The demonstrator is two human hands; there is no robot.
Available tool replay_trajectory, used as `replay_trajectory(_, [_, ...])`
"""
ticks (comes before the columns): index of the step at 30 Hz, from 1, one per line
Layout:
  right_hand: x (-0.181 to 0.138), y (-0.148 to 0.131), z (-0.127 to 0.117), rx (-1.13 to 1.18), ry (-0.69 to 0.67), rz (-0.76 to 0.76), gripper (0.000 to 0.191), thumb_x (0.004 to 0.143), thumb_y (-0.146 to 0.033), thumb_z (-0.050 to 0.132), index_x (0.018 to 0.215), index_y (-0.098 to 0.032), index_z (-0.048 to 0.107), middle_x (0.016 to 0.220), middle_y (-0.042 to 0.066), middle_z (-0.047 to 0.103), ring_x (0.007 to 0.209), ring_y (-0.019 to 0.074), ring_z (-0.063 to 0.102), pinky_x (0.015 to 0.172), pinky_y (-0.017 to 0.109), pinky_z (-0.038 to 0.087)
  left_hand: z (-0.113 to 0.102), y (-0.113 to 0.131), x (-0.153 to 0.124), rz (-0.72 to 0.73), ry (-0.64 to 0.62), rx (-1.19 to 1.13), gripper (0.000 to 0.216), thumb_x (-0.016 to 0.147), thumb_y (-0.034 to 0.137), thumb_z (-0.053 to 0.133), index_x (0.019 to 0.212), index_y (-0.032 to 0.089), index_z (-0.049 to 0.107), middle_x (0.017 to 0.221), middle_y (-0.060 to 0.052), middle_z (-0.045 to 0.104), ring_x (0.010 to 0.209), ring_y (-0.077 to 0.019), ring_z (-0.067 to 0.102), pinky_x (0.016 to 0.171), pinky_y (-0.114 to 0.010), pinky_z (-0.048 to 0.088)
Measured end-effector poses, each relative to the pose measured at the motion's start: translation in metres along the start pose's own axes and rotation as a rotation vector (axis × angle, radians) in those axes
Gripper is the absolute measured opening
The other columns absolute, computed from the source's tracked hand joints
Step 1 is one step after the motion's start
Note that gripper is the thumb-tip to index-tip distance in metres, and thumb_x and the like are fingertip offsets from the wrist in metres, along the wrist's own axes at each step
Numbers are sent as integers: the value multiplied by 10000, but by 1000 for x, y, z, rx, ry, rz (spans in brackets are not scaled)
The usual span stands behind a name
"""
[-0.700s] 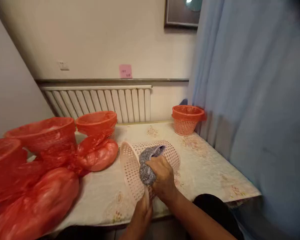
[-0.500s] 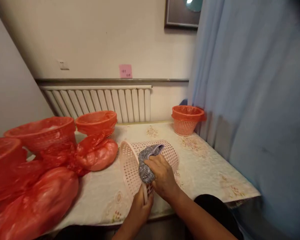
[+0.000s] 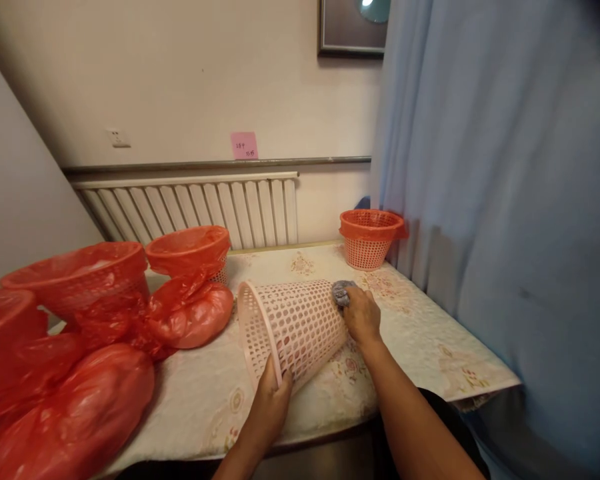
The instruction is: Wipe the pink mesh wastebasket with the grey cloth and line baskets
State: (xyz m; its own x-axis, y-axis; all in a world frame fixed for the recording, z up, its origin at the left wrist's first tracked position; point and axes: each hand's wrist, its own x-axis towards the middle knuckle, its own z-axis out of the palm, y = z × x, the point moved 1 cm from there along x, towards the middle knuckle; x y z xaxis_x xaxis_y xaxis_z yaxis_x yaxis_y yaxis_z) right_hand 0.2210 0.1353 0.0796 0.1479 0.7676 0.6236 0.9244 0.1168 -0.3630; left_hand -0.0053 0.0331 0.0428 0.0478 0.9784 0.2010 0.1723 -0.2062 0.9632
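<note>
A pale pink perforated wastebasket [image 3: 300,320] lies on its side on the table, its open mouth facing left. My left hand [image 3: 275,397] grips its rim at the lower edge, thumb outside and the other fingers partly hidden. Bunched in my right hand [image 3: 364,317] is a grey cloth [image 3: 343,292], pressed against the far right end of the wastebasket near its base.
Several baskets lined with red plastic bags [image 3: 187,243] crowd the left side, with bulging red bag ends [image 3: 105,387] on the table. Another red-lined basket [image 3: 367,247] stands at the back right. A blue curtain [image 3: 480,233] hangs along the right edge; a radiator [image 3: 200,203] is behind.
My right hand has slid the cloth rightward along the wastebasket, from near its rim to its base end. My left hand still holds the rim, slightly lower left. The view has shifted a little.
</note>
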Motion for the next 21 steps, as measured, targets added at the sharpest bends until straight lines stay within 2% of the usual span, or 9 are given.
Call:
replay_trajectory(2, [-3, 2, 0, -4, 0, 39, 257, 824, -78, 452, 953, -195, 641, 926, 50, 658, 854, 211, 472, 739, 302, 337, -3, 0, 2, -4, -2, -3, 508, 854, 298, 513, 1343, 161, 478, 1410, -125, 528, 1382, -274, 382, 1184, -463, 213])
replay_trajectory(4, [-10, -9, -3, 29, -11, 0, 256, 795, -69, 458, 926, -200, 634, 918, 46, 650, 869, 217, 473, 745, 305, 340, -6, 0, 6, -5, -1, -7, 529, 847, 306, 536, 1350, 153, 471, 1409, -131, 528, 1369, -280, 399, 1183, -466, 218])
replay_trajectory(10, [-48, -77, -22, 286, -101, -306, 436, 578, -7, 459, 942, -187, 616, 909, 50, 615, 896, 231, 469, 791, 328, 370, -9, 2, 11, 44, -29, -12, 487, 874, 308, 530, 1337, 161, 496, 1359, -118, 576, 1300, -278, 477, 1155, -464, 284])
replay_trajectory(13, [-65, -103, -31, 400, -100, -439, 420, 598, -32, 475, 966, -181, 610, 925, 59, 599, 888, 236, 470, 789, 350, 384, -8, 5, 8, 94, -52, 36, 454, 875, 309, 521, 1304, 162, 536, 1290, -114, 626, 1271, -295, 495, 1136, -482, 312])
replay_trajectory(16, [-73, -113, -35, 443, -55, -485, 391, 635, -46, 480, 978, -177, 614, 954, 73, 595, 894, 244, 471, 790, 367, 393, -5, 2, -2, 76, -78, 83, 420, 883, 297, 502, 1275, 160, 564, 1193, -112, 682, 1237, -315, 520, 1103, -505, 350])
replay_trajectory(21, [-72, -113, -40, 459, 23, -464, 336, 724, -64, 478, 1008, -168, 625, 956, 84, 587, 883, 241, 472, 781, 371, 404, 5, -23, -24, 101, -190, 43, 430, 945, 336, 426, 1329, 153, 491, 1329, -147, 595, 1261, -295, 515, 1108, -481, 357])
